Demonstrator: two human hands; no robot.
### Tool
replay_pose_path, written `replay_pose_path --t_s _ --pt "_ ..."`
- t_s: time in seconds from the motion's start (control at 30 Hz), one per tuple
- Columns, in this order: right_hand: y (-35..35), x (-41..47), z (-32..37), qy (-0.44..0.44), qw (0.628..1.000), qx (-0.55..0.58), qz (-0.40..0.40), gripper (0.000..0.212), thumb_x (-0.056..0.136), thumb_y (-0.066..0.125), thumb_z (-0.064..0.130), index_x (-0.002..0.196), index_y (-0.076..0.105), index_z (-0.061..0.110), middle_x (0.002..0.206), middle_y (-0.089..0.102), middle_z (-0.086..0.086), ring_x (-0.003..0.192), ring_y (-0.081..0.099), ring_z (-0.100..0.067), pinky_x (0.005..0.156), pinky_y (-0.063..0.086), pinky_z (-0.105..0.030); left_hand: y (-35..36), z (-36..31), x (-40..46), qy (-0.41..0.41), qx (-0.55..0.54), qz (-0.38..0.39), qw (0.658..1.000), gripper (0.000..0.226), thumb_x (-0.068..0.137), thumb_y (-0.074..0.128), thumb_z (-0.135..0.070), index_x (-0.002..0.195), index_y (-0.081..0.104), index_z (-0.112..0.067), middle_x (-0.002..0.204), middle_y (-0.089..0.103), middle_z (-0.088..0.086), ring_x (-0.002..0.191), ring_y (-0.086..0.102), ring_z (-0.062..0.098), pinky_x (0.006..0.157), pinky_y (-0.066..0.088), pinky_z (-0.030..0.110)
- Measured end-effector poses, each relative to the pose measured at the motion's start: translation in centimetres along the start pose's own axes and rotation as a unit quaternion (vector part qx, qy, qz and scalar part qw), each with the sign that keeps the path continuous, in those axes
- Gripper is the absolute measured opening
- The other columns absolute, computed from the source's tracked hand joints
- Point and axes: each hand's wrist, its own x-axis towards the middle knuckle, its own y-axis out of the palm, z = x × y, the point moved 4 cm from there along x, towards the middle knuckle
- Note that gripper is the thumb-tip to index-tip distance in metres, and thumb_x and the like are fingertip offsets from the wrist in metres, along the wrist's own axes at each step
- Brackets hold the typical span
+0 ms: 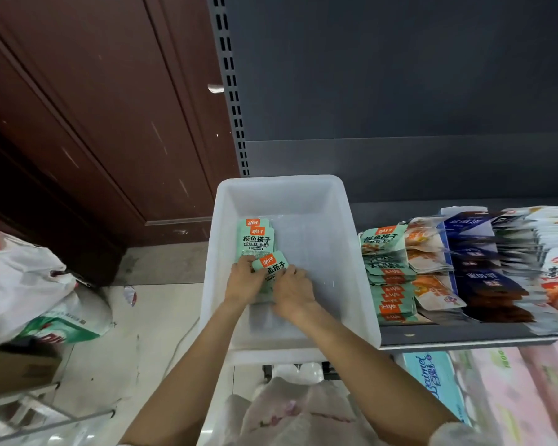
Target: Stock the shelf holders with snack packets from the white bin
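The white bin (pixel 351 252) stands on the left end of the dark shelf. Inside it, on the left, lies a pile of green snack packets (pixel 255 239) with orange labels. Both my hands are in the bin. My left hand (pixel 244 280) and my right hand (pixel 292 291) together grip a small stack of green packets (pixel 271 267) from either side, just in front of the pile. To the right of the bin, clear shelf holders (pixel 445 239) hold rows of packets; the nearest row (pixel 387 278) is the same green kind.
The holders further right carry orange-white, dark blue and white packets (pixel 487 275). Tissue packs (pixel 432 378) lie on the shelf below. White bags (pixel 23 284) and a carton sit on the floor at left, beside a brown wooden door (pixel 94 123).
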Motion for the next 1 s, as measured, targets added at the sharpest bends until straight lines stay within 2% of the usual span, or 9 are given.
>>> replay_pose_path --t_s 0.1,0.17,0.3,0.37,0.43,0.53,0.67,0.83,1.0 --pt "-2.8 -0.9 -1.7 -0.011 0.993 0.112 -0.046 0.032 0.093 0.049 0.014 0.124 0.049 0.005 0.122 0.059 -0.014 0.111 0.057 -0.032 0.085 0.046 -0.035 -0.6 -1.1 -1.1 -0.002 -0.190 -0.009 0.982 0.020 0.098 0.045 -0.029 0.112 0.049 -0.015 0.109 0.064 0.012 0.084 0.064 0.022 0.076 0.054 0.035" --pt "-4.6 -1.9 -4.0 0.013 0.955 0.285 -0.086 0.028 0.092 0.051 0.013 0.120 0.053 0.009 0.116 0.064 -0.011 0.103 0.061 -0.029 0.077 0.047 -0.032 -0.9 -2.2 -2.0 0.009 -0.238 0.004 0.971 0.021 0.097 0.048 -0.030 0.114 0.049 -0.018 0.111 0.063 0.009 0.092 0.062 0.020 0.083 0.052 0.035" --pt "-6.4 -4.9 -7.0 0.012 0.717 0.693 -0.079 0.037 0.083 0.055 -0.005 0.114 0.055 0.016 0.109 0.068 -0.003 0.099 0.065 -0.020 0.081 0.052 -0.033 -0.4 -5.4 -4.2 0.050 -0.282 0.131 0.949 0.030 0.088 0.063 -0.020 0.117 0.055 -0.017 0.105 0.067 0.002 0.097 0.065 0.018 0.080 0.052 0.029" --pt "-7.6 -6.3 -8.0 -0.012 0.687 0.721 -0.092 0.036 0.085 0.056 -0.005 0.115 0.055 0.015 0.109 0.069 -0.002 0.099 0.066 -0.018 0.082 0.054 -0.034 -0.4 -7.3 -5.2 0.112 -0.251 0.133 0.952 0.020 0.087 0.065 -0.015 0.106 0.063 -0.016 0.096 0.070 0.000 0.091 0.066 0.018 0.072 0.052 0.024" --pt "-9.1 -7.7 -9.3 -0.032 0.680 0.720 -0.137 0.025 0.089 0.058 0.001 0.110 0.056 0.015 0.109 0.068 -0.001 0.095 0.067 -0.012 0.077 0.056 -0.028 -0.3 -9.2 -5.9 0.183 -0.208 0.100 0.956 0.011 0.086 0.065 -0.013 0.096 0.064 -0.019 0.091 0.069 -0.004 0.084 0.065 0.014 0.063 0.049 0.016" --pt "-12.0 -10.2 -12.3 -0.043 0.724 0.624 -0.291 0.017 0.090 0.061 0.010 0.097 0.057 0.024 0.103 0.068 0.008 0.091 0.066 0.000 0.069 0.054 -0.018 0.2 -12.5 -7.0 0.303 -0.130 0.075 0.941 0.009 0.085 0.067 -0.016 0.092 0.063 -0.020 0.091 0.068 -0.013 0.080 0.063 0.002 0.068 0.048 0.013" --pt "-14.5 -13.0 -16.8 -0.044 0.758 0.487 -0.432 0.009 0.088 0.065 0.012 0.094 0.059 0.015 0.088 0.066 0.014 0.082 0.065 -0.001 0.069 0.052 -0.019 1.8 -16.8 -8.5 0.427 -0.079 0.037 0.900 0.010 0.083 0.070 -0.014 0.092 0.066 -0.014 0.087 0.068 -0.009 0.075 0.061 -0.002 0.068 0.051 0.013" --pt "-14.1 -13.5 -20.3 -0.051 0.749 0.460 -0.473 0.016 0.087 0.065 0.007 0.094 0.058 0.018 0.090 0.063 0.014 0.086 0.064 -0.004 0.075 0.052 -0.017 5.1 -18.9 -9.1 0.505 -0.047 0.000 0.862 0.011 0.084 0.069 -0.017 0.092 0.065 -0.011 0.086 0.065 -0.013 0.079 0.062 0.001 0.069 0.050 0.010" --pt "-11.0 -10.3 -22.1 -0.025 0.758 0.503 -0.415 0.014 0.087 0.062 0.004 0.094 0.059 0.016 0.090 0.065 0.011 0.087 0.066 -0.004 0.076 0.054 -0.019 7.9 -17.5 -6.6 0.441 -0.009 0.000 0.898 0.010 0.084 0.070 -0.020 0.089 0.064 -0.014 0.086 0.067 -0.010 0.077 0.065 0.004 0.070 0.052 0.013"
